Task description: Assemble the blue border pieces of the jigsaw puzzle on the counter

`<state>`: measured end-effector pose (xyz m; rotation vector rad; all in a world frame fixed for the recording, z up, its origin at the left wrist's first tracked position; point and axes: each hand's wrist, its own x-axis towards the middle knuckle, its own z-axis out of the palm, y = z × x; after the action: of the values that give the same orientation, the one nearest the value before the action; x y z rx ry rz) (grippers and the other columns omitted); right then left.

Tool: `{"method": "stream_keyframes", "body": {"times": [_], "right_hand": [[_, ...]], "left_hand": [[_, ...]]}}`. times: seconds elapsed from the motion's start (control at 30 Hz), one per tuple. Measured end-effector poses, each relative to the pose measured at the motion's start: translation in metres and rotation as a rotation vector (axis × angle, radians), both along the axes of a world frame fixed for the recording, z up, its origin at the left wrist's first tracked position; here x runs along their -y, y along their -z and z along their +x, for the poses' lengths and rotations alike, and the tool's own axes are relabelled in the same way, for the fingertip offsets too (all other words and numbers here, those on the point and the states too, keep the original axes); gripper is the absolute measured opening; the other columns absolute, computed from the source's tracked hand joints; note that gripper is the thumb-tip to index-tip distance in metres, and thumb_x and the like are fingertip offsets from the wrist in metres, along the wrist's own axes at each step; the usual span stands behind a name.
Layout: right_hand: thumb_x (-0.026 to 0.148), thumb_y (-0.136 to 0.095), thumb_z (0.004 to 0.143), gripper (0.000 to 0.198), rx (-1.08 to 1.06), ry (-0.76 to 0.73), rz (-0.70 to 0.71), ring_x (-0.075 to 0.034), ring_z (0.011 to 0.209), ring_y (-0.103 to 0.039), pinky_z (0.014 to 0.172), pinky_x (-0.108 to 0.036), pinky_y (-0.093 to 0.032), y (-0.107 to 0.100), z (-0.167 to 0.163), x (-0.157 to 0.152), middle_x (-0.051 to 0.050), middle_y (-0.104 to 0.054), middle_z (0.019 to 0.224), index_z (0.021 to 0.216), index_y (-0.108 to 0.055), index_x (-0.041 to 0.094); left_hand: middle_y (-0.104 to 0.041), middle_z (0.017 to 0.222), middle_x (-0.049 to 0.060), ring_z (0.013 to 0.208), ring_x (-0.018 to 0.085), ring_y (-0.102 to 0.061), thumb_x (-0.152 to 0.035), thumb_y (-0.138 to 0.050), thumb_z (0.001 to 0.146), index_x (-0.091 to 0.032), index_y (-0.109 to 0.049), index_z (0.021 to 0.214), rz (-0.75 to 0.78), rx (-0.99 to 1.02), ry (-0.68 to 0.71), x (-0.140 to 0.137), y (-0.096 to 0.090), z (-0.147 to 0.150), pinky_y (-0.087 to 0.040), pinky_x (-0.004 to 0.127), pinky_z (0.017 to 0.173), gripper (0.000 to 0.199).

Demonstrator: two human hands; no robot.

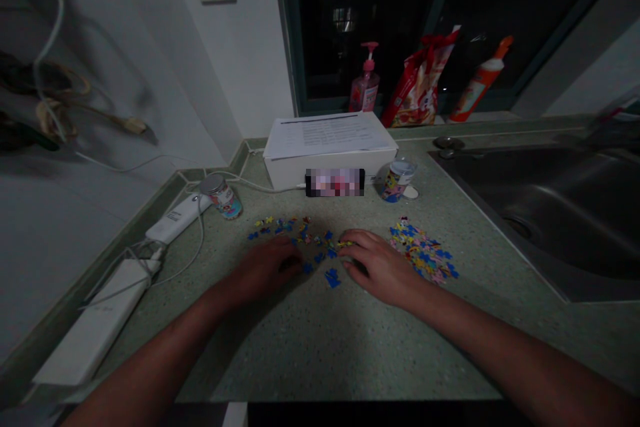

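Small jigsaw pieces (333, 278) being handled between two hands, it seems.
The right hand (383, 267) curls loosely, fingertips at a yellow piece (345, 244) (pinched or merely touched, I cannot tell); the left hand (274, 265) bends beside blue pieces, its grip hidden. The next move likely calls for a light fingertip pinch: the pieces look thin, knobbed and flat on speckled, stone-like counter (300, 347), a mixed heap (425, 255) right.

The counter (280, 347) is speckled grey-green. Behind the white box (285, 172), the bottle (364, 92) is pink; in front of the box, puzzle pieces (425, 259) mix blue, yellow and pink.
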<state>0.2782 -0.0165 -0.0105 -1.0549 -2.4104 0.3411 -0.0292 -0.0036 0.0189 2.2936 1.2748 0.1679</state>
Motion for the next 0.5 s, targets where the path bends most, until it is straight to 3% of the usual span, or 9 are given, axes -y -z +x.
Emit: {"method": "stream_keyframes", "body": {"times": [0.33, 0.4, 0.5], "right_hand": [[0.013, -0.063, 0.100, 0.031, 0.046, 0.125, 0.051, -0.035, 0.130, -0.068, 0.113, -0.058, -0.058, 0.004, 0.002, -0.003, -0.017, -0.074, 0.134, 0.128, -0.075, 0.017], [0.012, -0.063, 0.100, 0.031, 0.050, 0.126, 0.045, -0.034, 0.131, -0.068, 0.114, -0.057, -0.058, 0.004, 0.001, -0.002, -0.016, -0.074, 0.135, 0.128, -0.075, 0.018], [0.014, -0.063, 0.100, 0.031, 0.050, 0.137, 0.047, -0.034, 0.131, -0.068, 0.115, -0.056, -0.057, 0.004, 0.002, -0.002, -0.016, -0.073, 0.135, 0.128, -0.076, 0.019]], "left_hand": [[-0.075, 0.110, 0.007, 0.101, 0.027, -0.069, -0.026, -0.065, 0.104, -0.025, -0.079, 0.108, 0.036, 0.047, 0.071, 0.000, 0.006, 0.000, -0.050, 0.039, 0.088, 0.015], [-0.076, 0.109, 0.007, 0.099, 0.027, -0.070, -0.028, -0.064, 0.104, -0.024, -0.080, 0.107, 0.090, 0.029, 0.001, -0.004, 0.003, -0.005, -0.051, 0.039, 0.087, 0.016], [-0.077, 0.105, 0.007, 0.094, 0.026, -0.072, -0.026, -0.060, 0.103, -0.023, -0.080, 0.106, 0.156, -0.024, -0.236, -0.012, -0.005, -0.016, -0.052, 0.038, 0.085, 0.020]]}}
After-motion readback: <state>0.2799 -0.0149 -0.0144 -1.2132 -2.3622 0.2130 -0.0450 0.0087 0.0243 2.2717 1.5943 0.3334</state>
